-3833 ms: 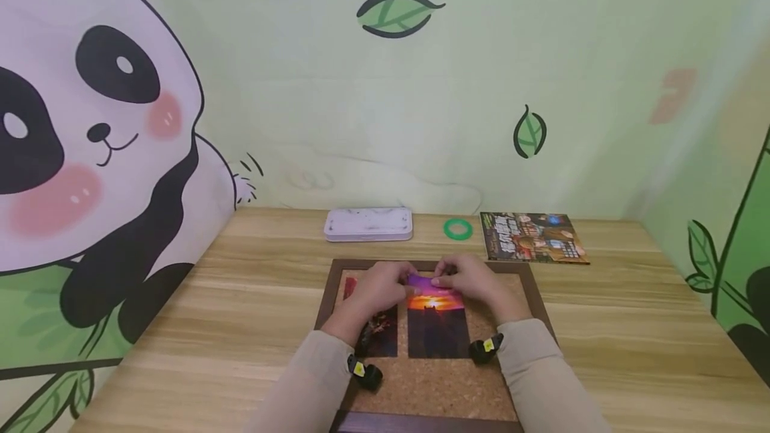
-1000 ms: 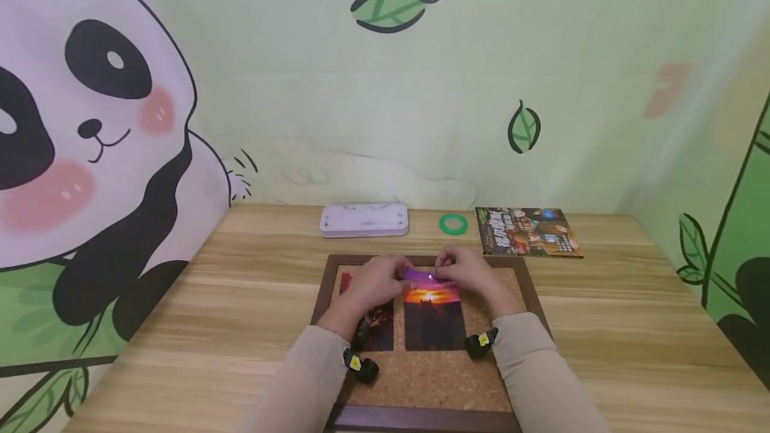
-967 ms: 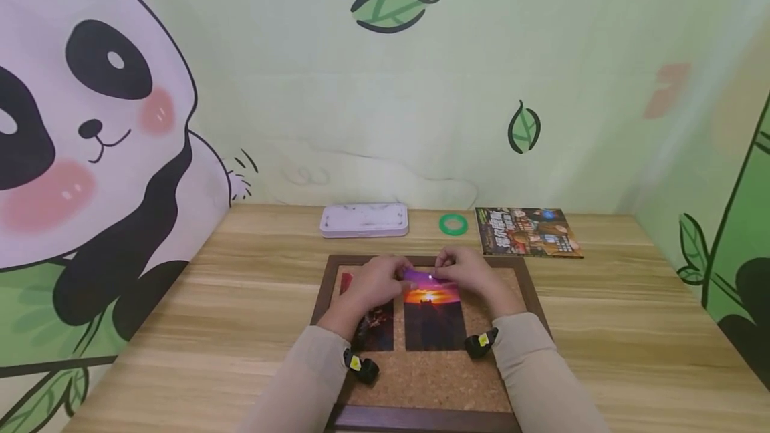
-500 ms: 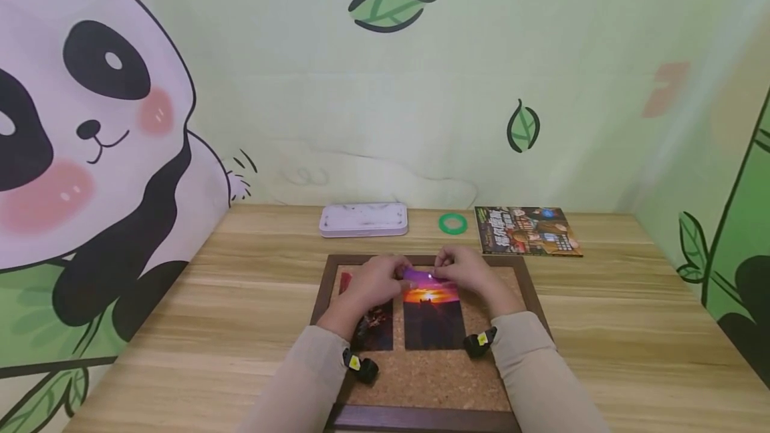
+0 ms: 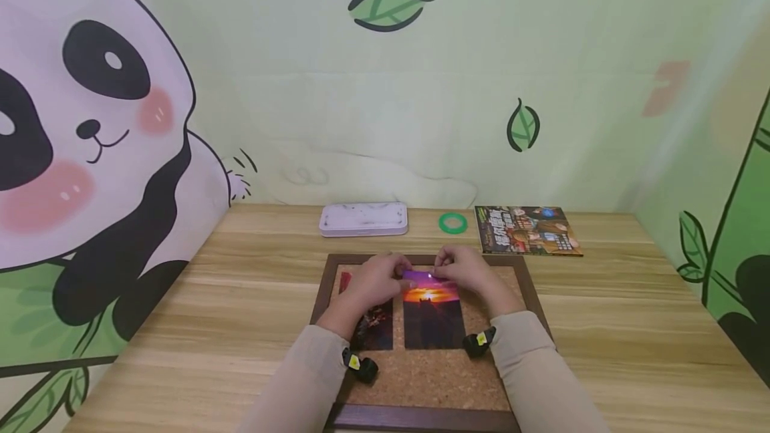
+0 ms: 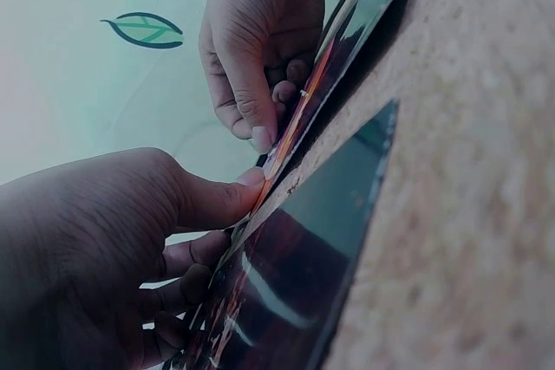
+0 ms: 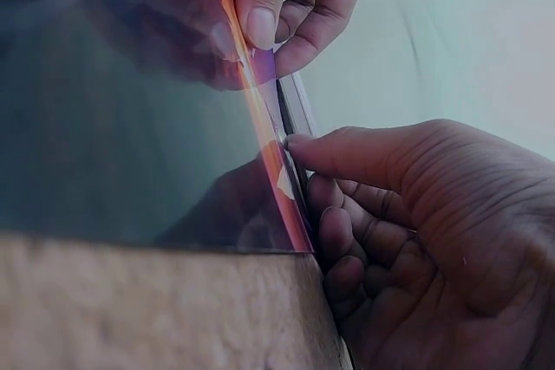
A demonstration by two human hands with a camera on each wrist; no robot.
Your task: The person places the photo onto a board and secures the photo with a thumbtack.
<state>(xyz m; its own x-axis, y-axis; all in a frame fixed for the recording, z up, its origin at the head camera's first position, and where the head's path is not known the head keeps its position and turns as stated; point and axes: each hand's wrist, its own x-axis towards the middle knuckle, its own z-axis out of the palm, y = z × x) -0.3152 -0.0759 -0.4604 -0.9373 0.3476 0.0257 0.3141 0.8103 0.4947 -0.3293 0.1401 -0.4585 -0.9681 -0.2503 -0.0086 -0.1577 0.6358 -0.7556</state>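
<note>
A glossy sunset photo [image 5: 432, 319] lies on a cork board [image 5: 433, 379] with a dark brown frame. At its upper left corner my left hand [image 5: 377, 279] holds the photo, thumb on the face and fingers curled by the edge. My right hand [image 5: 469, 272] pinches at the top edge, right of the left hand. A small bright spot shows by the right fingertips; whether it is a pin or glare, I cannot tell. A second, dark photo [image 5: 379, 326] lies to the left, partly hidden under the left hand and wrist.
Behind the board, a white tin case [image 5: 363, 219], a green ring [image 5: 452, 223] like a tape roll and a colourful booklet [image 5: 528, 230] lie along the back of the wooden table [image 5: 252, 286]. A wall with a printed panda stands behind.
The right thumb has drawn back from the photo's face to its top edge, and a bright spot now shows there. Over the last second both hands stay nearly still.
</note>
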